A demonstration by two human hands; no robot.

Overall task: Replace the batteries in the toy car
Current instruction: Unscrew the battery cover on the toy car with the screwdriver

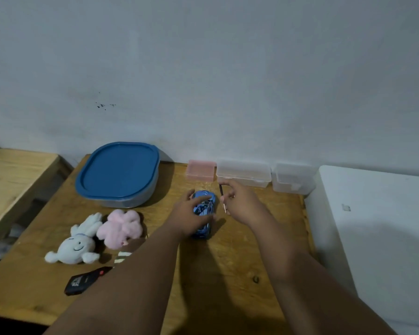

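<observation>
A shiny blue toy car (205,209) sits on the wooden table (240,262), its length running towards me. My left hand (186,213) wraps over the car from the left, fingers curled across its roof. Just right of the car, my right hand (240,201) pinches a thin dark screwdriver (222,198) that stands nearly upright, tip down near the table. No batteries are visible.
A blue-lidded container (117,174) stands at the back left. A pink box (200,170) and two clear boxes (243,172) (293,177) line the wall. White (75,243) and pink (120,228) plush toys and a black remote (82,281) lie left. A white appliance (377,238) borders the right.
</observation>
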